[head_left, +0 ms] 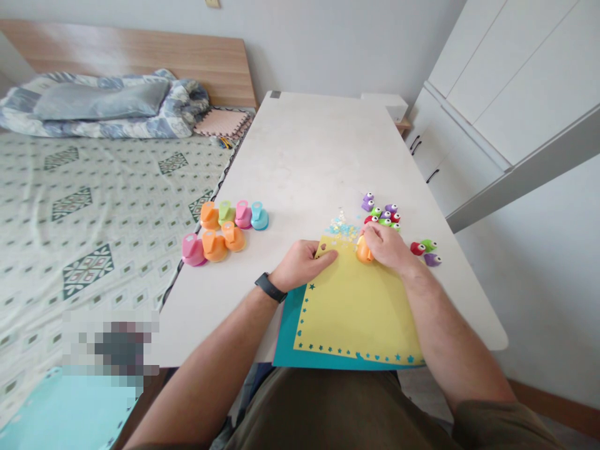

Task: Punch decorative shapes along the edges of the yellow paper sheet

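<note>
A yellow sheet of paper (356,306) lies over a teal sheet (287,340), with small stars and other shapes cut along its left and bottom edges. My left hand (304,262), a dark band on its wrist, grips the yellow sheet's upper left corner, thumb on top. My right hand (387,247) is closed around an orange craft punch (364,250) at the sheet's top edge. The fingers partly hide the punch, so I cannot tell whether paper is in its slot. Small pale and blue paper cutouts (342,226) lie heaped just beyond the sheet.
Several large punches in orange, green, pink and blue (259,215) stand at the table's left. Small purple, green and red punches (385,214) sit beyond my right hand, others (424,249) to its right. A bed (140,181) adjoins the white table (328,144); cabinets (473,81) stand right.
</note>
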The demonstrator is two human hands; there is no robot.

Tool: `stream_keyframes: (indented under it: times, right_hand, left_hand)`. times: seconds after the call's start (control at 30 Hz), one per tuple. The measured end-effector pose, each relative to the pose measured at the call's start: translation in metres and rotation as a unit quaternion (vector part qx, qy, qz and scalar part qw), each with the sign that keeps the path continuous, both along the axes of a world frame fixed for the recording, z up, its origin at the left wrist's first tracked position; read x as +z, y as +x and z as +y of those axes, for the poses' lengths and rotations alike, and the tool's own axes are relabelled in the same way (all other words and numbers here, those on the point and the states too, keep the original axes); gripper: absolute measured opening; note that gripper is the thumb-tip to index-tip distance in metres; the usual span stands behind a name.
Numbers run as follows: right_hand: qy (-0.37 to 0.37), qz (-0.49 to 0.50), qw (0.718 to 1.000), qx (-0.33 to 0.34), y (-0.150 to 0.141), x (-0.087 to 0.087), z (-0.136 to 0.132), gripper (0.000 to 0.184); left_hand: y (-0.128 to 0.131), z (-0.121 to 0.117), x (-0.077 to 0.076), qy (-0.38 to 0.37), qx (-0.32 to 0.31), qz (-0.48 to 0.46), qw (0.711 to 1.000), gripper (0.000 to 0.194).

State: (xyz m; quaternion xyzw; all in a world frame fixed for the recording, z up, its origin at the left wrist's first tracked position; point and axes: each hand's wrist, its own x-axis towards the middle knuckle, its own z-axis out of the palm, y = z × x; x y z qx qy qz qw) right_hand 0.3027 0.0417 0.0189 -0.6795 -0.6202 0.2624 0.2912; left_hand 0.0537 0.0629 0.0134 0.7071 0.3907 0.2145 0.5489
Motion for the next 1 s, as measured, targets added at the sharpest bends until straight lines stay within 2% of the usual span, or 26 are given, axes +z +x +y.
stream_keyframes:
  times: [0.33, 0.5, 0.6, 0.8, 1.0]
  right_hand:
    - [0.006, -0.013, 1.000, 0.017, -0.0018, -0.0006, 0.0005, 0.032]
    - [0.012, -0.015, 1.000, -0.009, -0.0041, -0.0001, 0.0004, 0.031]
    - [0.011, 0.001, 1.000, -0.021, -0.0043, 0.0003, 0.0007, 0.031]
    - [0.009, 0.043, 0.999, 0.012, -0.0013, 0.0029, -0.0014, 0.030]
    - [0.015, 0.070, 0.997, 0.006, 0.0053, 0.0059, -0.0019, 0.028]
  left_hand:
    - [-0.0005, -0.0006, 0.0001, -0.004, -0.007, 0.012, 1.000, 0.048]
    - [-0.0005, -0.0010, -0.0006, -0.009, -0.008, 0.008, 1.000, 0.047]
    - [-0.0010, -0.0009, -0.0009, -0.013, -0.005, 0.006, 1.000, 0.047]
    - [-0.0023, -0.0001, -0.0013, -0.009, 0.001, 0.005, 1.000, 0.046]
    - [-0.0018, 0.0002, 0.0005, 0.002, 0.004, 0.012, 1.000, 0.048]
